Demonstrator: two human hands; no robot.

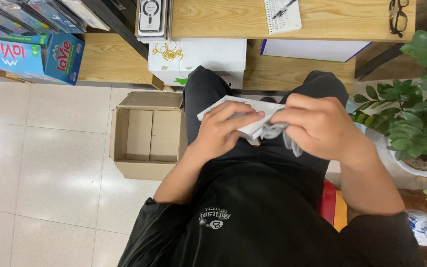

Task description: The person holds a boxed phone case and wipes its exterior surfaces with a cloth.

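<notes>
— Over the lap, at the middle of the view, what is being held?

— A flat white box (253, 118), tilted, with a grey cloth (277, 132) bunched against its right end. The left hand (223, 129) is closed on the box's near edge, fingers laid across its top face. The right hand (317, 126) is clenched around the cloth, pressing it to the box.

— How would the box handle?

— I'd judge it light and fairly stiff, thin card with a smooth face, so a bit slippery; best gripped by its long edges, as the left hand does. The cloth looks soft and limp, and will bunch wherever it is pinched.

— And around it?

— At nine o'clock from the box, an open cardboard carton (147, 134) stands on the pale tiled floor (45, 163). At twelve o'clock a white carton (208, 57) sits under a wooden counter (332, 20), which carries a notepad (282, 15) with a pen and, toward two o'clock, a pair of glasses (398, 17). At ten o'clock lie blue packs (35, 57) on a low shelf. At three o'clock a leafy potted plant (416, 113) stands close to the right forearm.
</notes>
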